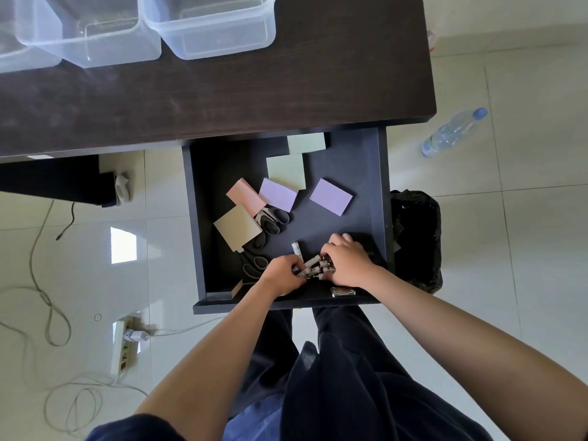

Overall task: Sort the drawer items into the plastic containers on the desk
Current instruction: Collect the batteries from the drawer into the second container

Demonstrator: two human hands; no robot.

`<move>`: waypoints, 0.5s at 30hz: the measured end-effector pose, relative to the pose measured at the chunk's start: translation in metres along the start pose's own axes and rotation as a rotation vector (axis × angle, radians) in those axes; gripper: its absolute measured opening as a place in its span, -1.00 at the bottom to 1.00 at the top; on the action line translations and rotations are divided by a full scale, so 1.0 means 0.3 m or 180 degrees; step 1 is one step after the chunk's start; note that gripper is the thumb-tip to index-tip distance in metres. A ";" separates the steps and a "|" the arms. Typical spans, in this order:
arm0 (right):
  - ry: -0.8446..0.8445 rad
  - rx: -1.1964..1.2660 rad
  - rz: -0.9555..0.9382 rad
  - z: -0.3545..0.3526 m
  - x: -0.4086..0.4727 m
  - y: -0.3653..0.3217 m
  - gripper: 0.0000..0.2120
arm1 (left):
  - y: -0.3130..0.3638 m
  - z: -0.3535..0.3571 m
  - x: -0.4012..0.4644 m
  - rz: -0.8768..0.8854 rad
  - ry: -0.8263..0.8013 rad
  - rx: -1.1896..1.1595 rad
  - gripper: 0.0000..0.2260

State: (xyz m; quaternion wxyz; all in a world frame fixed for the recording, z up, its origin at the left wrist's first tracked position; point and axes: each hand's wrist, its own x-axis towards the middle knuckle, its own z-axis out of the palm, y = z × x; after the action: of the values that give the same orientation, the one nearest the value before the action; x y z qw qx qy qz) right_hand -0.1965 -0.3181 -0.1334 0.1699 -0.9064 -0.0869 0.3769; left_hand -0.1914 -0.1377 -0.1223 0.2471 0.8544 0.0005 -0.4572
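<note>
The dark drawer [350, 160] stands pulled out below the desk. Near its front lie several small white batteries [313, 265]. My left hand [283, 275] curls its fingers round some of them from the left. My right hand [348, 262] covers the pile from the right, fingers bent over the batteries. One battery [296, 248] lies loose just behind the hands. Sticky-note pads, green [286, 170], purple [331, 196], pink [245, 196] and tan [237, 226], lie further back. Two black scissors [270, 219] rest beside the pads. Clear plastic containers [219, 27] stand on the desk.
The dark desk top [286, 90] runs behind the drawer. A metal hinge [343, 291] sits at the drawer's front edge. A black-lined bin [416, 240] stands right of the drawer. A water bottle [453, 132] lies on the floor. Cables and a power strip [125, 345] lie at the left.
</note>
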 end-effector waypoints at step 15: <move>-0.0456 0.0656 0.0169 -0.043 0.011 0.020 -0.62 | 0.010 0.005 0.009 0.0085 -0.0261 0.0072 -0.82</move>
State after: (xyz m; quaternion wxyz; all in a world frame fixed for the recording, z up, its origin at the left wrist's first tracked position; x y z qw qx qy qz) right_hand -0.1847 -0.3259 -0.1293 0.2455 -0.8569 -0.0356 0.4519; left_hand -0.1905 -0.1416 -0.1239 0.2433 0.8376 -0.0262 -0.4884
